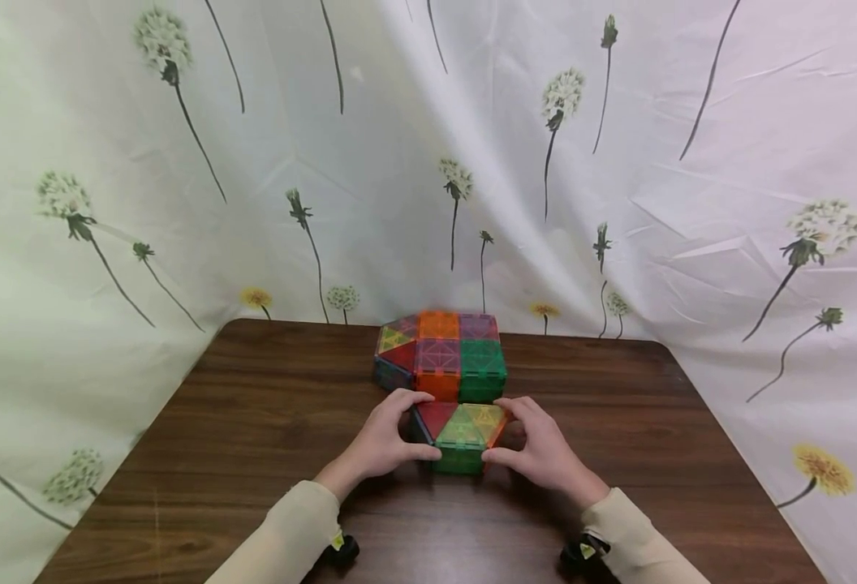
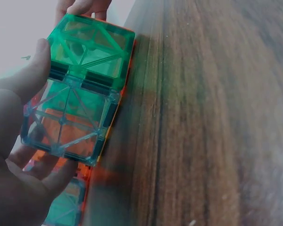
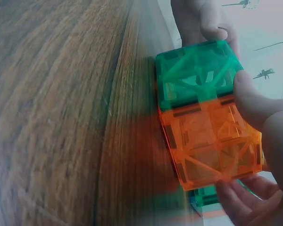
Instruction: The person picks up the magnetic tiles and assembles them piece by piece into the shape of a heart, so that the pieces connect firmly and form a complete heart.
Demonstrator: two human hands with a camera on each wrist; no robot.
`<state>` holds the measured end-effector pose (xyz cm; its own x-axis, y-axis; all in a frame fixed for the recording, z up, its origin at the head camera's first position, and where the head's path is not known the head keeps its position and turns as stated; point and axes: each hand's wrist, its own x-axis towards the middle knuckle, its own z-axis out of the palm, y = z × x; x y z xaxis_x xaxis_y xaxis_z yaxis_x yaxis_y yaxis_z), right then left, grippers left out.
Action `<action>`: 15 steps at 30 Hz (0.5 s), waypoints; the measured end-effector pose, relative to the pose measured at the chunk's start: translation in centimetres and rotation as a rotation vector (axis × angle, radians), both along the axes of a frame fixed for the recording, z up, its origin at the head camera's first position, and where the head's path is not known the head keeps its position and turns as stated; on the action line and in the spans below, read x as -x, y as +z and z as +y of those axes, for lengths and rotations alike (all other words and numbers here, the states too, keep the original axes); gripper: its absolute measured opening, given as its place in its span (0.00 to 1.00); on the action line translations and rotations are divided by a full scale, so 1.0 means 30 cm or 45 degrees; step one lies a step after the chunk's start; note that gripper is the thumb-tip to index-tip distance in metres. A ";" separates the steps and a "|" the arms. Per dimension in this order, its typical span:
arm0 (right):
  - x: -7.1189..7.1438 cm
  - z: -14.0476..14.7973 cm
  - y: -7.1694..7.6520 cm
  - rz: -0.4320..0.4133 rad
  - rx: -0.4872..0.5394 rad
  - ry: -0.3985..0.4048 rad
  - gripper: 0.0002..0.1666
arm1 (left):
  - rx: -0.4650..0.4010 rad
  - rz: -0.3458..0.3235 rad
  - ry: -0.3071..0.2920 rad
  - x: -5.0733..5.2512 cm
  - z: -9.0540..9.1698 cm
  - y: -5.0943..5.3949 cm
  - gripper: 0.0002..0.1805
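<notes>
A low half-hexagon block of see-through magnetic tiles [image 1: 461, 457] sits on the table, with red, green and yellow triangles on top and a green square in front. My left hand [image 1: 382, 438] grips its left side, thumb at the front corner and fingers at the rear. Around the right side curls my right hand [image 1: 543, 444] in the same way. The left wrist view shows a clear bluish side tile [image 2: 63, 120]; an orange side tile [image 3: 212, 146] shows in the right wrist view. Just behind stands a larger magnetic-tile block [image 1: 439, 355], its top mostly purple, orange, green and red.
The brown wooden table [image 1: 253, 405] reaches back to a white cloth [image 1: 370, 162] printed with dandelions, which also hangs along both sides. A dark wrist device [image 1: 342, 551] is at the left sleeve, another [image 1: 582, 553] at the right.
</notes>
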<state>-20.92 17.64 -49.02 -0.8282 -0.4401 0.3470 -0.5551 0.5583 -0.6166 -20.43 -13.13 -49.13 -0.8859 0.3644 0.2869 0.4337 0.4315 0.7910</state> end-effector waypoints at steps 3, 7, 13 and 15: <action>-0.001 -0.013 -0.002 -0.003 0.063 -0.021 0.50 | -0.027 -0.006 0.042 0.000 0.006 -0.001 0.45; -0.002 -0.030 0.001 0.054 0.122 -0.047 0.51 | -0.035 0.034 0.105 0.000 0.011 -0.008 0.47; 0.004 -0.045 0.004 0.196 0.091 -0.085 0.52 | -0.018 0.137 0.187 -0.001 0.018 -0.009 0.48; 0.007 -0.050 0.006 0.227 0.081 -0.101 0.51 | -0.023 0.161 0.205 0.000 0.021 -0.009 0.48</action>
